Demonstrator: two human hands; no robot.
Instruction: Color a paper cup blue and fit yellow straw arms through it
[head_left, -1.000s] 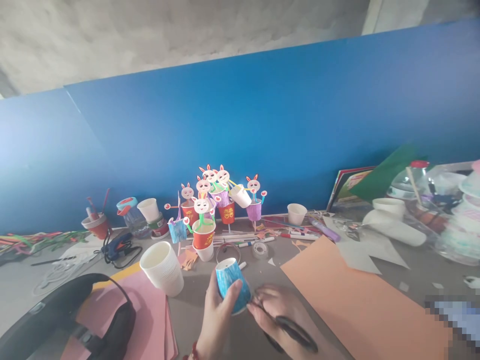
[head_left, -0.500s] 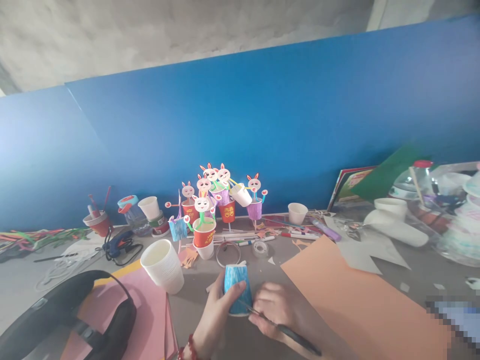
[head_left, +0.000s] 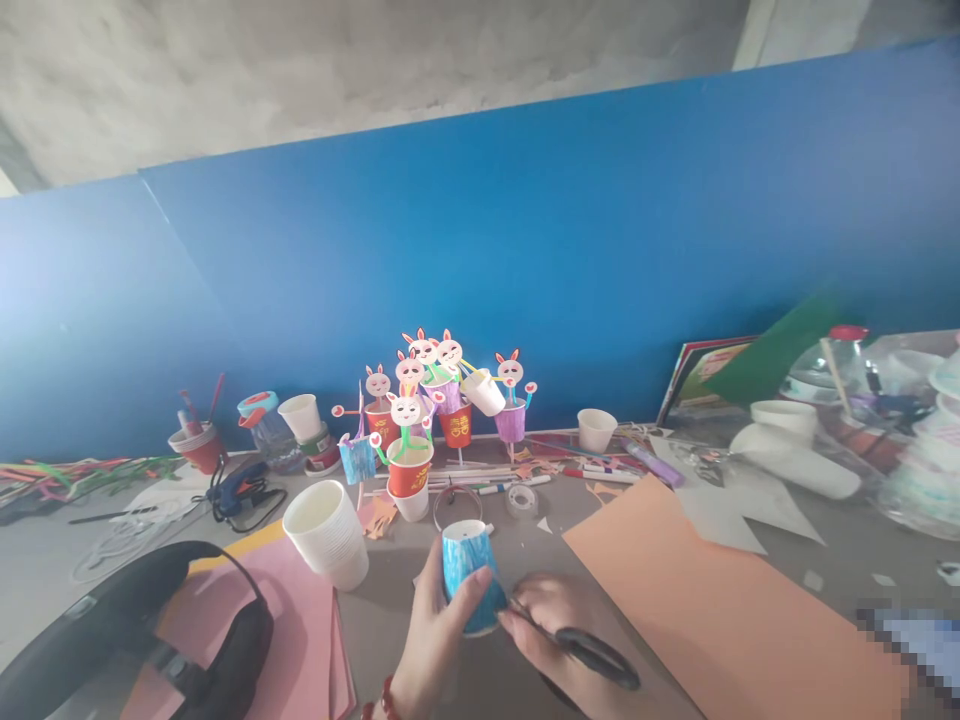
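Left hand (head_left: 435, 625) wrapped around blue-painted paper cup (head_left: 469, 570), held tilted just above tabletop (head_left: 517, 545), open rim facing up and away. Right hand (head_left: 559, 640) clenched on black-handled scissors (head_left: 581, 645), blade tips touching cup's lower side. Stack of white cups (head_left: 328, 520) lying tilted to the left, beside pink paper (head_left: 292, 630). Orange paper sheet (head_left: 712, 610) flat to the right. Cluster of rabbit-faced cup figures (head_left: 427, 400) standing near blue wall (head_left: 525, 250). Tape roll (head_left: 520, 500) just behind held cup.

Blue-painted paper cup (head_left: 469, 573) tilted, black-handled scissors (head_left: 581, 648) touching its side.
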